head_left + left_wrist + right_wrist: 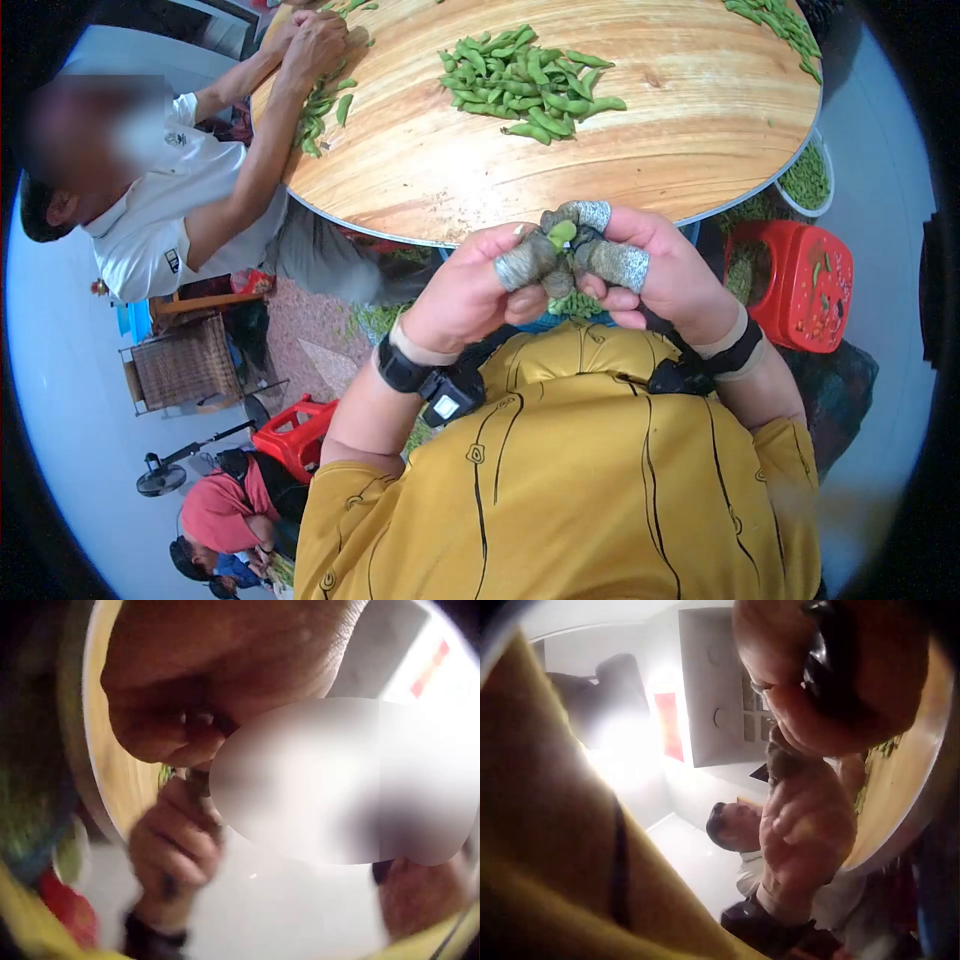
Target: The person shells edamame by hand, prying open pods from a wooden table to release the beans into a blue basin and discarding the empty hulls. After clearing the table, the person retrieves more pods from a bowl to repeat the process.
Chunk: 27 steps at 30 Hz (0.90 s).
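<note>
My left hand (482, 272) and right hand (668, 262) meet just off the near edge of the table (400, 170). Between their fingertips they pinch a green soybean pod (563, 232), partly covered by the fingers. Greyish wraps cover several thumbs and fingers. Under the hands, shelled green beans (573, 305) show in a blue container (540, 322). The left wrist view catches the right hand (178, 836) close against the left; in the right wrist view the left hand (806, 817) appears, and the pod is hidden there.
A heap of soybean pods (525, 80) lies mid-table, with more pods (780, 30) at the far right. A person (185, 190) sits at the left side, hands over pods. On the right stand a white tub of beans (805, 180) and a red stool (815, 285).
</note>
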Each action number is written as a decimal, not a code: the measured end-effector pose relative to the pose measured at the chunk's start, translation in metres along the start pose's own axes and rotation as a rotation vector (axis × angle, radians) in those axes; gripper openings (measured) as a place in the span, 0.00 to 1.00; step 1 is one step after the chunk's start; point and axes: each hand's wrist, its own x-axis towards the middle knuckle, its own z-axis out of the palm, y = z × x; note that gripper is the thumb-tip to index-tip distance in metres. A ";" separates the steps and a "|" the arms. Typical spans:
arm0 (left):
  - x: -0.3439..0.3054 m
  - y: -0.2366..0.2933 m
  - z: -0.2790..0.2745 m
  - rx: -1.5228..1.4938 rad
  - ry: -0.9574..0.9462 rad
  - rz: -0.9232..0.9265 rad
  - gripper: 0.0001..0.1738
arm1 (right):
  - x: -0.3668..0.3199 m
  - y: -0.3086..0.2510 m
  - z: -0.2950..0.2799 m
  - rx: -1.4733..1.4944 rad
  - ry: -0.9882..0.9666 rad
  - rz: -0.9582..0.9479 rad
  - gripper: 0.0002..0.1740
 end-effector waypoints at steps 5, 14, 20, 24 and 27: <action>0.012 -0.003 -0.010 -0.236 -0.236 -0.094 0.11 | 0.002 0.018 -0.005 -0.317 0.108 -0.272 0.20; 0.005 -0.004 -0.009 1.422 0.222 0.413 0.05 | 0.003 0.012 -0.003 -0.321 0.084 -0.001 0.16; 0.005 -0.011 -0.005 1.468 0.249 0.466 0.07 | 0.002 0.016 -0.003 -0.351 0.113 -0.008 0.20; 0.001 -0.008 0.002 0.496 0.278 -0.005 0.10 | 0.004 0.032 -0.014 -0.460 0.040 -0.284 0.20; 0.003 -0.015 0.000 0.541 0.305 0.022 0.10 | 0.011 0.044 -0.016 -0.707 0.093 -0.479 0.18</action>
